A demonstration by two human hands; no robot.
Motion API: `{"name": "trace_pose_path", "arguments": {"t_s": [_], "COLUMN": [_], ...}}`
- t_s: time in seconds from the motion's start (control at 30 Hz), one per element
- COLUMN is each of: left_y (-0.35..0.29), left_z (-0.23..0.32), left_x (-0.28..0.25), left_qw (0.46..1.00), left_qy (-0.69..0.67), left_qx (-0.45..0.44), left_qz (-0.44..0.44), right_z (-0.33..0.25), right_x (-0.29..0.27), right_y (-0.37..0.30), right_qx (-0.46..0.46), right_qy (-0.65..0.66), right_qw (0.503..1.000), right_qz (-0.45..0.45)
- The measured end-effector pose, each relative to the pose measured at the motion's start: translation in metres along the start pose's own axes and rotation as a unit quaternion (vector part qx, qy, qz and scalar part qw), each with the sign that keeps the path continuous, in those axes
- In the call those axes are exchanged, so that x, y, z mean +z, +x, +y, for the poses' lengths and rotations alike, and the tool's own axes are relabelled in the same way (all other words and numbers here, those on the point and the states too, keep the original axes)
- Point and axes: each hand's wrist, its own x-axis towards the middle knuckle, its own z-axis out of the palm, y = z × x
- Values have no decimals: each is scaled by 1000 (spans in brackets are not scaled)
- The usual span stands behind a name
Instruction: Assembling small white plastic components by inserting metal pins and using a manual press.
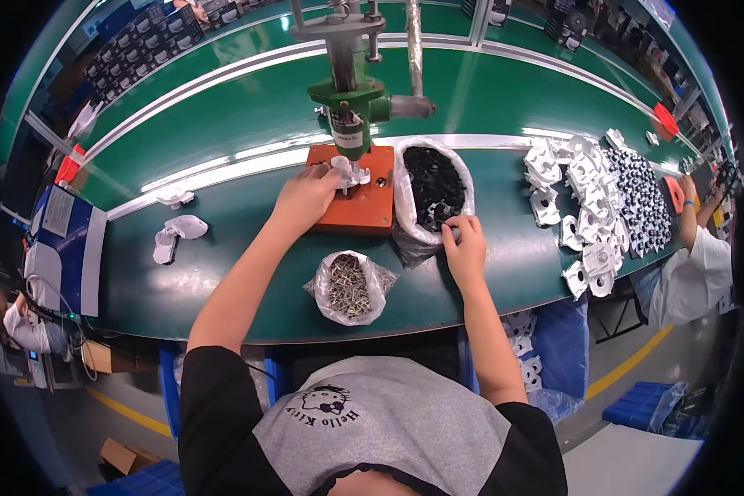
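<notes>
White part: on the orange base (376, 217), directly beneath the press (351, 132); the piece (359, 176) is partly covered by fingers.
Left hand: bent fingers touch the piece's left side; I cannot tell whether the hand (304, 197) grips or only steadies it.
Right hand: fingertips drawn close together at the near edge of the clear bag (465, 172); whether this hand (466, 241) pinches a black piece (431, 178), I cannot tell.
Metal pins: a heap of pins (350, 288) in a smaller bag (327, 309), nearer the person.
Left of press: loose white pieces (187, 226) on the green table (260, 302).
Far right: piled white pieces (585, 192) beside dark round parts (641, 202).
</notes>
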Motion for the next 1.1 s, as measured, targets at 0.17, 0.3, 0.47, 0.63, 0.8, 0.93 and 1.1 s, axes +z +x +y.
{"name": "trace_pose_path", "arguments": {"t_s": [0.17,0.3,0.47,0.63,0.8,0.93,1.1], "left_y": [-3,-4,-5,-7,-10,-15,-24], "left_z": [5,-4,-14,-14,-17,-15,5], "left_x": [5,7,11,15,16,14,28], "left_qw": [999,996,994,995,990,995,995], "left_qy": [-41,-72,-92,-99,-133,-73,1], "left_qx": [-30,-26,-6,23,50,68,8], "left_qz": [-17,-44,-55,-10,12,30,96], "right_z": [4,12,11,15,11,7,-5], "right_x": [3,8,11,11,7,3,2], "right_y": [0,0,1,1,0,2,5], "right_qx": [-6,-23,-2,60,123,156,89], "right_qy": [18,13,33,101,204,248,183], "right_qw": [999,998,998,992,971,956,979], "right_qz": [35,48,53,44,26,17,19]}}
